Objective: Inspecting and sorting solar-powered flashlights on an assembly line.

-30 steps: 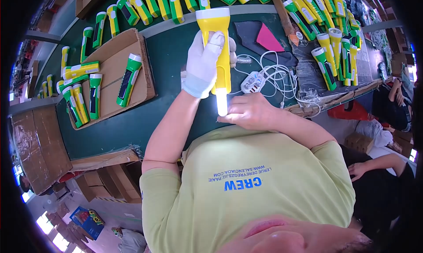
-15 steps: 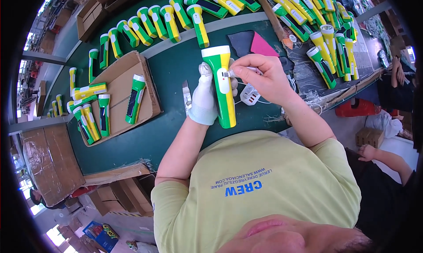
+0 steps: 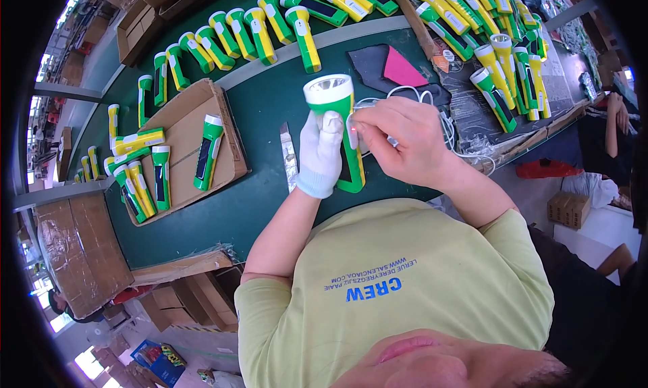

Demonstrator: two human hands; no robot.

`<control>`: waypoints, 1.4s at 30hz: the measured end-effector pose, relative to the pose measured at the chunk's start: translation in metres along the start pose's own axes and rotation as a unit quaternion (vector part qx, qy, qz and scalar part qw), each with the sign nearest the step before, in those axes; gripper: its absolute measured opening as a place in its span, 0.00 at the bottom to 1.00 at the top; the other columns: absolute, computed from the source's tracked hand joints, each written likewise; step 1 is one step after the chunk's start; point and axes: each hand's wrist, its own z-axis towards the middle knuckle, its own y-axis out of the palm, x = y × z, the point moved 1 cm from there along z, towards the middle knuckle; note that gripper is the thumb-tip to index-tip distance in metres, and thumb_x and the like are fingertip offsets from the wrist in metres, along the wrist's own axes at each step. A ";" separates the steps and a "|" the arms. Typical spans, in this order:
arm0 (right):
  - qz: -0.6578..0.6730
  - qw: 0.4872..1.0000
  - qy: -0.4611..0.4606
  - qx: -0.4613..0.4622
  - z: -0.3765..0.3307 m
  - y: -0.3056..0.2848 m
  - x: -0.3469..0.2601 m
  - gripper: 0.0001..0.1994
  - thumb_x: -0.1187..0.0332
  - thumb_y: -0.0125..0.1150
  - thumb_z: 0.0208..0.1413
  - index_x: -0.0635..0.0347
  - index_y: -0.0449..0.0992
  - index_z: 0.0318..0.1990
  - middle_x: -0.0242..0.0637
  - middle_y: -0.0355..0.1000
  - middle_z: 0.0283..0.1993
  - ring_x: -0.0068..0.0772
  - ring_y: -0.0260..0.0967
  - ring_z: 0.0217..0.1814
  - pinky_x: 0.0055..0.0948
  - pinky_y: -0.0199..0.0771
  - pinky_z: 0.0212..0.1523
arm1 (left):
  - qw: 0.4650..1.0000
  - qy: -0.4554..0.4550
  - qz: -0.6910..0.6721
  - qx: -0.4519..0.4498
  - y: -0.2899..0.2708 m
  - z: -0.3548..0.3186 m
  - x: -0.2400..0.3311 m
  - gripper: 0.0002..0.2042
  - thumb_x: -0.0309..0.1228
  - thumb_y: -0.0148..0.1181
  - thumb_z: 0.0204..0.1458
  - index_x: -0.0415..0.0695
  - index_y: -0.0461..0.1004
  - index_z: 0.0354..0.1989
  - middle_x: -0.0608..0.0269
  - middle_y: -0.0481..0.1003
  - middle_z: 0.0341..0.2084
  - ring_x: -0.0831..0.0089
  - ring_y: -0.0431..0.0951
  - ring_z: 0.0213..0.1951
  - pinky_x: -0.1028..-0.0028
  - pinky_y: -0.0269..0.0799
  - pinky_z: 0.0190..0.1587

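Note:
My left hand (image 3: pixel 320 151), in a white glove, grips a green and yellow flashlight (image 3: pixel 332 96) by its handle. The round lens points away from me. My bare right hand (image 3: pixel 405 141) pinches at the flashlight's right side, where a small red light glows. A white cable (image 3: pixel 451 133) runs out from under that hand across the green table (image 3: pixel 263 118). The plug end is hidden by my fingers.
An open cardboard tray (image 3: pixel 182 114) on the left holds several flashlights. More of them lie in rows along the far edge and at the right. A thin blade (image 3: pixel 288 155) lies beside my left hand. Dark cloth (image 3: pixel 368 60) with a pink piece (image 3: pixel 399 70) lies behind. Cardboard boxes (image 3: pixel 81 253) stand at the left.
The flashlight was turned end over end: its lit lens pointed toward me, now it faces away, unlit. My right hand moved from under the lens to its side, and a red light shows.

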 end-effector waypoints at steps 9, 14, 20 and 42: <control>0.112 0.967 0.177 0.143 -0.006 -0.051 -0.009 0.13 0.81 0.66 0.49 0.66 0.74 0.43 0.32 0.74 0.37 0.13 0.67 0.34 0.12 0.67 0.33 | 0.735 -0.200 -0.636 -0.126 -0.038 0.031 -0.020 0.31 0.62 0.51 0.54 0.46 0.70 0.51 0.72 0.65 0.23 0.83 0.64 0.20 0.78 0.62 0.24; 0.055 0.994 0.086 0.034 -0.032 -0.023 0.015 0.12 0.79 0.70 0.40 0.62 0.72 0.32 0.33 0.71 0.26 0.23 0.68 0.23 0.19 0.65 0.24 | 0.713 -0.217 -0.655 -0.128 -0.026 0.030 -0.022 0.31 0.62 0.51 0.54 0.45 0.69 0.51 0.73 0.65 0.24 0.84 0.65 0.21 0.79 0.62 0.25; 0.041 0.994 0.087 -0.050 -0.047 0.005 0.017 0.14 0.73 0.73 0.40 0.60 0.75 0.35 0.38 0.75 0.28 0.31 0.74 0.25 0.26 0.69 0.24 | 0.755 -0.245 -0.606 -0.055 -0.020 0.030 -0.021 0.32 0.65 0.48 0.52 0.47 0.69 0.50 0.72 0.66 0.25 0.82 0.66 0.23 0.78 0.64 0.25; 0.315 0.866 0.276 0.272 -0.013 -0.086 0.106 0.13 0.68 0.57 0.56 0.62 0.74 0.47 0.33 0.76 0.31 0.26 0.74 0.33 0.28 0.73 0.36 | 0.997 -0.052 -0.040 -0.046 -0.004 0.029 0.000 0.30 0.46 0.48 0.62 0.38 0.52 0.65 0.51 0.65 0.57 0.66 0.70 0.55 0.67 0.65 0.56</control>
